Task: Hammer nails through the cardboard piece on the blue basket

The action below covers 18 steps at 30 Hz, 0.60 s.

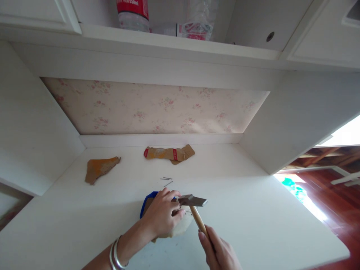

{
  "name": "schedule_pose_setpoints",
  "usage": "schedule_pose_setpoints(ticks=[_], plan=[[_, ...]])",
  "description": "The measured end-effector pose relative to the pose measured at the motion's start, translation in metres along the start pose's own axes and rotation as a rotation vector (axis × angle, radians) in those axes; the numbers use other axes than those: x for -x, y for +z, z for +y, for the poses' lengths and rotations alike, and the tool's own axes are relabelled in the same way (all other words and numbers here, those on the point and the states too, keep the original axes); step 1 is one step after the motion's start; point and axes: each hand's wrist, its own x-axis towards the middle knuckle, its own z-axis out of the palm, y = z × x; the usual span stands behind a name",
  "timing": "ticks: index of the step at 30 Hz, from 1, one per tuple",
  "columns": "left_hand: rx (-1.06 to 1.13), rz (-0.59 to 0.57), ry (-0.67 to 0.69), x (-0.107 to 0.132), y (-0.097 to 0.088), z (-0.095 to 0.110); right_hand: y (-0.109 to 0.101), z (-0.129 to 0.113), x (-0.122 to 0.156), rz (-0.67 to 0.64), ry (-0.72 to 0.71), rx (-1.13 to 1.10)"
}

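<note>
My right hand (218, 249) is wrapped round the wooden handle of a hammer (201, 221). Its metal head is level with the fingertips of my left hand (164, 213), right beside them. The left fingers are bent and drawn together over a pale block (181, 225); whatever they pinch is hidden by the fingers and the hammer head. Brown cardboard and a blue edge (144, 206) show beneath and beside the left hand. Small dark marks or nail ends appear on the block close to the hammer. Several loose nails (166, 179) lie on the white tabletop (225, 180) beyond the left hand.
A torn cardboard piece (99, 168) lies at the left, and cardboard strips with red tape (168, 153) lie by the back panel. Plastic bottles (133, 17) stand on the shelf above. White side walls (292, 112) flank the tabletop.
</note>
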Motion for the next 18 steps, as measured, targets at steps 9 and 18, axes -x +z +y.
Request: schedule_pose_setpoints(ticks=[9,18], plan=[[0.115,0.011,-0.077,-0.0046,0.0018,-0.0085,-0.0036,-0.0027,-0.0009,-0.032,-0.020,0.035],[0.136,0.008,-0.103,-0.0026,0.0027,-0.0094,-0.0088,-0.0077,-0.0028,-0.036,0.012,0.053]])
